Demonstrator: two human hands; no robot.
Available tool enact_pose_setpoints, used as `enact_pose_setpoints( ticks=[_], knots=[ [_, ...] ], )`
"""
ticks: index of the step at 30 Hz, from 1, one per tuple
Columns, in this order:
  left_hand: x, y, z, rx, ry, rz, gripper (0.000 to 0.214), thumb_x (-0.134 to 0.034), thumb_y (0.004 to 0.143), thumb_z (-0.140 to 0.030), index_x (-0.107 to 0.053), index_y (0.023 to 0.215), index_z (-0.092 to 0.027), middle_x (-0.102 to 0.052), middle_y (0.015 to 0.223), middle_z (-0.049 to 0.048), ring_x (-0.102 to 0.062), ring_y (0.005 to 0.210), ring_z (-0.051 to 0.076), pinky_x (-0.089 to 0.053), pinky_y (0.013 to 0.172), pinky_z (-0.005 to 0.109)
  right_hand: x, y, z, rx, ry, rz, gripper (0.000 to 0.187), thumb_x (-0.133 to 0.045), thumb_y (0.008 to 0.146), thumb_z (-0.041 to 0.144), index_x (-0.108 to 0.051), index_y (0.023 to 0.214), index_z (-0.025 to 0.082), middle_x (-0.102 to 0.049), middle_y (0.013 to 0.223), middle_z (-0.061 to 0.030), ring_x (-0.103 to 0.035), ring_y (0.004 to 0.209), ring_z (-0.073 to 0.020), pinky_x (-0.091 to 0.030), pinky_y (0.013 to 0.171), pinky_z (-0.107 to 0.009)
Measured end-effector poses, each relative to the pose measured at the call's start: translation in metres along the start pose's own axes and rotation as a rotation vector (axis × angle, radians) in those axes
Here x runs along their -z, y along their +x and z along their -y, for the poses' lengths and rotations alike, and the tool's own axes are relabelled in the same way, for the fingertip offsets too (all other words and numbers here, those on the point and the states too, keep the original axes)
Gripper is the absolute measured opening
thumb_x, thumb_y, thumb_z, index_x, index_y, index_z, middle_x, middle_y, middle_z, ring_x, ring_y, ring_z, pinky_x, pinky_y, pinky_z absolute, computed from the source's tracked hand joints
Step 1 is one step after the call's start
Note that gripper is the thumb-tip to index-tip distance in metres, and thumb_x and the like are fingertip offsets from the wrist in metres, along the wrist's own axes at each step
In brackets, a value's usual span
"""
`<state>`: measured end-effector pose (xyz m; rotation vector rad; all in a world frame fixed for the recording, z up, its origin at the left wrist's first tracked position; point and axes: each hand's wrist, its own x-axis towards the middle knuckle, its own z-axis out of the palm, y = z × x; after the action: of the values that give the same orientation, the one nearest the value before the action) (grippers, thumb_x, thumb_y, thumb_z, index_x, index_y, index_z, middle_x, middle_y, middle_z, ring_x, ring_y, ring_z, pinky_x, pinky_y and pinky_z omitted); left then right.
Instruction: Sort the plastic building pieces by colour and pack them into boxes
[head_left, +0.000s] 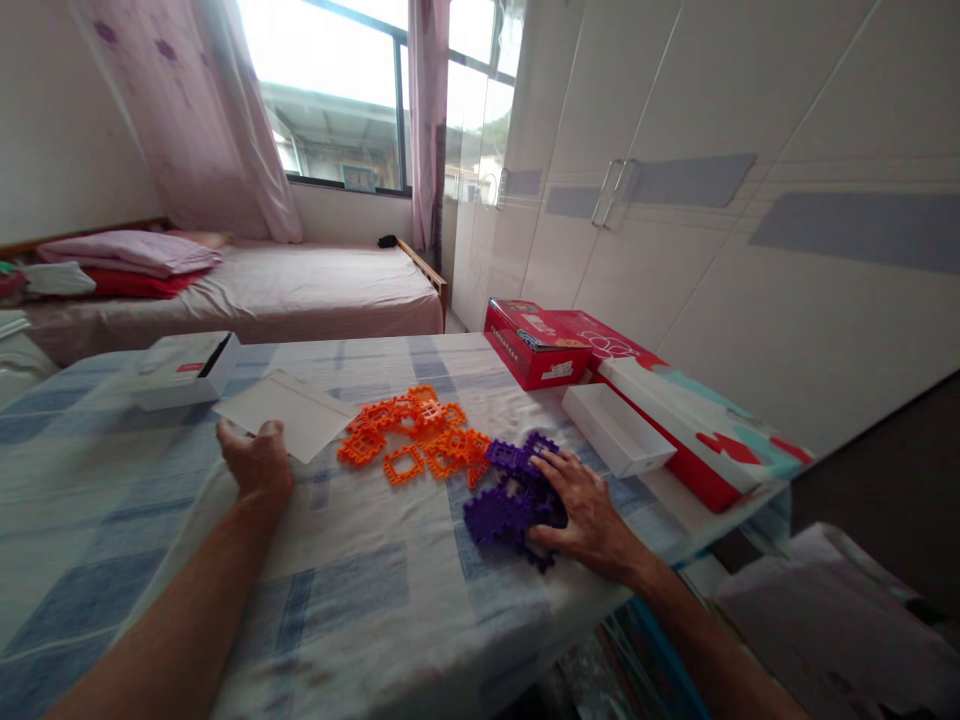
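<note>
My right hand (583, 508) lies over a heap of purple interlocking plastic pieces (501, 510) on the checked tablecloth, fingers curled on them. Just left of it spreads a pile of orange pieces (414, 435) of the same kind. My left hand (256, 458) rests on the cloth with its fingers pinching the near edge of a white sheet of card (289, 410).
A white box (186, 368) stands at the back left of the table (360, 600). A red box (534, 345), a long red-and-white box (675, 410) and a white tray (616, 428) line the right side. A bed and wardrobe stand behind.
</note>
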<state>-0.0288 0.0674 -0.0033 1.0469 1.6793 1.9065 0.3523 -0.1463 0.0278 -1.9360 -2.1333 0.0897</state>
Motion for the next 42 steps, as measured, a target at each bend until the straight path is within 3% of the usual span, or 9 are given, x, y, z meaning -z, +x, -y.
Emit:
enact_pose_setpoints(
  ticks=[4,11,15,24,29,34,36,39,42],
  knots=[
    [0.000,-0.005,-0.010,0.161,-0.047,-0.067,0.063,-0.056,0.055,-0.013,-0.044,0.117,-0.013,-0.056,0.094,0.0045,-0.056,0.080,0.016,-0.048,0.084,0.042,0.002,0.012,0.000,0.003,-0.008,-0.096,0.063,-0.060,0.074,0.048,-0.047,0.131,0.025,-0.048,0.135,-0.0077,-0.037,0.128,-0.0271,-0.028,0.102,-0.047],
    [0.001,-0.009,-0.016,0.136,-0.068,-0.018,0.056,-0.056,0.055,-0.015,-0.049,0.110,-0.012,-0.056,0.088,0.0031,-0.054,0.074,0.014,-0.049,0.078,0.036,0.001,0.030,-0.006,0.062,-0.011,-0.214,0.040,-0.063,0.075,0.038,-0.060,0.111,0.023,-0.060,0.114,-0.0082,-0.053,0.107,-0.0250,-0.036,0.090,-0.042],
    [0.002,-0.012,-0.021,0.136,-0.027,-0.035,0.051,-0.057,0.055,-0.016,-0.051,0.105,-0.014,-0.056,0.085,0.0024,-0.053,0.071,0.014,-0.049,0.073,0.034,0.003,0.039,-0.016,0.090,0.019,-0.235,0.021,-0.053,0.086,0.033,-0.062,0.101,0.022,-0.063,0.103,-0.0060,-0.056,0.098,-0.0207,-0.039,0.086,-0.036],
    [0.002,-0.007,-0.014,0.144,-0.051,-0.008,0.056,-0.058,0.055,-0.016,-0.049,0.110,-0.014,-0.055,0.089,0.0045,-0.055,0.074,0.016,-0.048,0.079,0.040,0.001,0.055,-0.033,0.056,0.022,-0.282,0.024,-0.044,0.092,0.035,-0.060,0.102,0.020,-0.061,0.099,-0.0055,-0.060,0.088,-0.0174,-0.045,0.078,-0.028],
    [0.002,-0.006,-0.011,0.141,-0.032,-0.010,0.057,-0.059,0.054,-0.017,-0.052,0.110,-0.014,-0.056,0.086,0.0041,-0.054,0.071,0.017,-0.048,0.077,0.042,0.017,0.058,-0.045,-0.028,0.176,-0.524,0.027,-0.045,0.090,0.039,-0.060,0.097,0.018,-0.063,0.092,-0.0062,-0.060,0.085,-0.0178,-0.045,0.077,-0.028],
    [0.002,-0.006,-0.012,0.151,-0.034,-0.002,0.061,-0.059,0.053,-0.017,-0.051,0.113,-0.015,-0.056,0.085,0.0031,-0.055,0.071,0.017,-0.048,0.077,0.042,0.057,0.061,-0.081,-0.232,0.058,-0.756,0.034,-0.049,0.086,0.046,-0.062,0.094,0.015,-0.065,0.087,-0.0091,-0.060,0.077,-0.0203,-0.045,0.074,-0.032],
    [0.002,-0.007,-0.013,0.155,-0.033,-0.004,0.061,-0.059,0.053,-0.018,-0.052,0.113,-0.015,-0.055,0.084,0.0026,-0.054,0.070,0.017,-0.049,0.077,0.042,0.066,0.064,-0.101,-0.310,-0.017,-0.724,0.034,-0.049,0.085,0.045,-0.064,0.092,0.015,-0.065,0.085,-0.0097,-0.060,0.075,-0.0207,-0.045,0.073,-0.032],
    [0.002,-0.007,-0.014,0.158,-0.021,-0.018,0.062,-0.060,0.052,-0.018,-0.052,0.113,-0.015,-0.055,0.082,0.0018,-0.054,0.069,0.016,-0.049,0.076,0.041,0.069,0.065,-0.123,-0.385,-0.089,-0.562,0.029,-0.049,0.084,0.039,-0.065,0.091,0.015,-0.066,0.086,-0.0096,-0.061,0.077,-0.0213,-0.045,0.074,-0.033],
    [0.002,-0.006,-0.013,0.149,-0.030,-0.011,0.059,-0.059,0.053,-0.017,-0.053,0.111,-0.015,-0.055,0.080,0.0013,-0.053,0.067,0.015,-0.049,0.076,0.041,0.065,0.062,-0.119,-0.380,-0.149,-0.515,0.029,-0.049,0.084,0.034,-0.066,0.096,0.014,-0.065,0.096,-0.0124,-0.060,0.088,-0.0237,-0.045,0.081,-0.035]
  ],
)
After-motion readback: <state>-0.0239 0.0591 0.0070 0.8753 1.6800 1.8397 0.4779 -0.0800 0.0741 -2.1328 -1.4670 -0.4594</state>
